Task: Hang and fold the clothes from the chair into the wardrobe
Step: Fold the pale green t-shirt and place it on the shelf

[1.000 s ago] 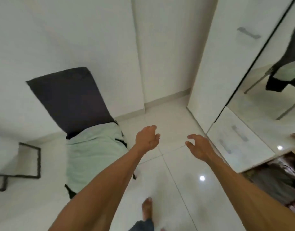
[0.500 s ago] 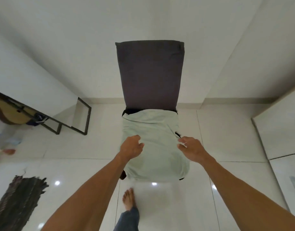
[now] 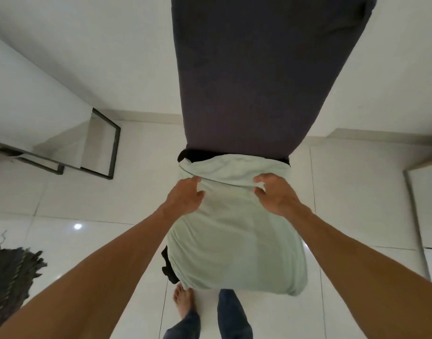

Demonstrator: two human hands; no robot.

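In the head view, a pale green garment (image 3: 234,245) lies draped over the seat of a dark-backed chair (image 3: 254,69) at the centre of the frame. The left hand (image 3: 185,198) and right hand (image 3: 277,195) rest on its upper part, just below the backrest. The fingers and thumb of each are curled, pinching a fold of the cloth.

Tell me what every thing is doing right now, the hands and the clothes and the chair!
left hand, grips a fold of the pale green garment.
right hand, grips the same fold, further right.
pale green garment, spread over the seat, front edge hanging down.
black garment, under the green one, only edges showing.
chair, upright, seat covered by clothes.
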